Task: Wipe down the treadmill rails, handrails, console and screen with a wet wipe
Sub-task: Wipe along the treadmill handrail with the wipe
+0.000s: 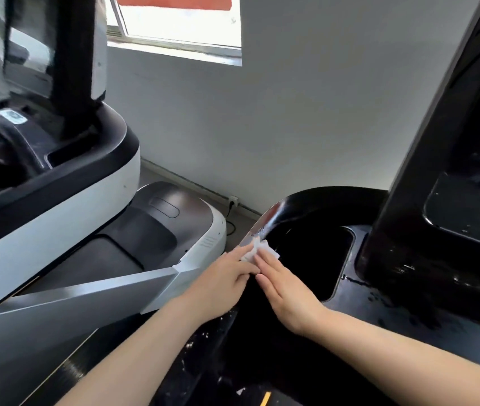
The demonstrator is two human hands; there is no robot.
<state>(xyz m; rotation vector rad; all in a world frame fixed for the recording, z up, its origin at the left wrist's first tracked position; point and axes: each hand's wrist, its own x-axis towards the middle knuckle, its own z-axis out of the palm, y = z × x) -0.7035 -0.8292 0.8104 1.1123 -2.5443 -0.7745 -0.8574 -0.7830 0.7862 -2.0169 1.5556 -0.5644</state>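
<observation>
Your left hand (pixel 227 276) and right hand (pixel 284 291) lie side by side, straight fingers pressing the wet wipe (pixel 258 251) against the glossy black console (pixel 306 259), at its left edge. The small, crumpled wipe could slip off that edge toward the neighbouring treadmill (pixel 156 227). Droplets near the upright (pixel 438 159) may streak if left.

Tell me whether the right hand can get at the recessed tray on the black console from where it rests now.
Probably yes: the right hand lies flat beside the recessed tray, nothing between them; only the wet wipe is under its fingertips.
</observation>
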